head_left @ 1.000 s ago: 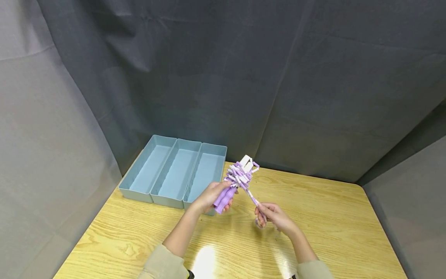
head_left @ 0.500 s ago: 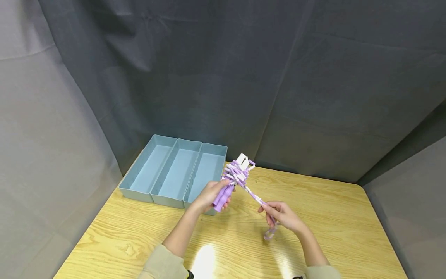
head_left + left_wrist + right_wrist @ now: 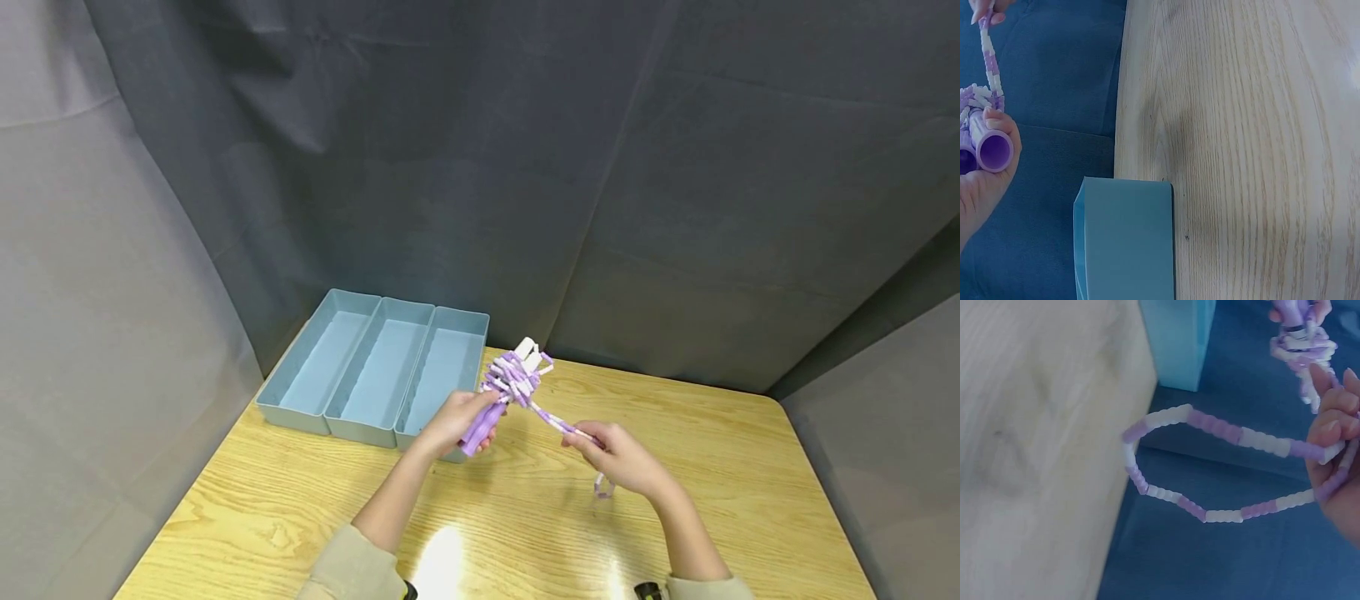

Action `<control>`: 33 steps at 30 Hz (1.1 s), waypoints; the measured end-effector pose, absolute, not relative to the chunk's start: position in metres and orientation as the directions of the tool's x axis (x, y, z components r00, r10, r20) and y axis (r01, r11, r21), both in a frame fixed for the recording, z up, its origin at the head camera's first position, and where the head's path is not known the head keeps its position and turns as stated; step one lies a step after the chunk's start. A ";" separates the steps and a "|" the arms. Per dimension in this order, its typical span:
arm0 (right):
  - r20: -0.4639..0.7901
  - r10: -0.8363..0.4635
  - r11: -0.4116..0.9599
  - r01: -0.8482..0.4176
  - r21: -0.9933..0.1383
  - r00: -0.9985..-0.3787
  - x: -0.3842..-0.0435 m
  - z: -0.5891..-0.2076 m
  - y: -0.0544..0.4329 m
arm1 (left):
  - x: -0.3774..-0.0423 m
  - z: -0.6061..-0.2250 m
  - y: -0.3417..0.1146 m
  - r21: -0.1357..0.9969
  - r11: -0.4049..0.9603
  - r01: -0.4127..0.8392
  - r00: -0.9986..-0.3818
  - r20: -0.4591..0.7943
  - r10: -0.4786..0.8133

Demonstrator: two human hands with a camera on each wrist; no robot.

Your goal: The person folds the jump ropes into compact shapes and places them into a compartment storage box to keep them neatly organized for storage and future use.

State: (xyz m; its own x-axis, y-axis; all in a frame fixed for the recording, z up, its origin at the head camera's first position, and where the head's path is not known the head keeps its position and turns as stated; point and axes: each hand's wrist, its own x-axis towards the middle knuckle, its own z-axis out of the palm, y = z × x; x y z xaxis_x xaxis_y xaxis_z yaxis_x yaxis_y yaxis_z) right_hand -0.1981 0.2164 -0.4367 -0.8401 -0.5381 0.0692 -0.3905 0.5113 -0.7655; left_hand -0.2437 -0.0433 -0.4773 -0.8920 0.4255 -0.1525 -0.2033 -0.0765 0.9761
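Observation:
A purple and white beaded jump rope (image 3: 513, 379) is held up over the table, its cord wound in a bundle around its two handles. My left hand (image 3: 453, 421) grips the purple handles (image 3: 480, 429); their hollow ends face the left wrist camera. My right hand (image 3: 618, 457) pinches the loose doubled cord, which runs taut from the bundle to the fingers. Below the right fingers hangs a loop of the beaded cord (image 3: 1222, 428), wide in the right wrist view. White handle tips (image 3: 527, 348) stick out beyond the winding.
Three long blue-grey bins (image 3: 375, 367) stand side by side at the back left of the wooden table (image 3: 712, 467). The nearest bin's front end lies just beyond my left hand. A dark curtain (image 3: 480, 167) hangs behind the table, with grey cloth at both sides.
My right hand has moved right and slightly upward, drawing the cord out longer from the bundle. The hanging loop has shifted right with it. My left hand stays almost still.

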 end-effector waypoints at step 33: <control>0.038 -0.668 0.595 -0.564 -0.573 -0.744 -0.209 -0.392 0.206 | -0.233 -0.473 -0.044 0.930 0.360 -0.080 -0.735 -0.298 0.609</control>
State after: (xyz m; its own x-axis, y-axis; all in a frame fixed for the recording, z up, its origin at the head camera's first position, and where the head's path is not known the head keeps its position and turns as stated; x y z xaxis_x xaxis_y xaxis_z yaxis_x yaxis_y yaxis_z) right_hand -0.2086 0.2057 -0.3919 -0.7435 -0.6676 0.0381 -0.5638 0.5952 -0.5727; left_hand -0.2331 -0.0438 -0.4731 -0.7352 0.6086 -0.2984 -0.0795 0.3598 0.9296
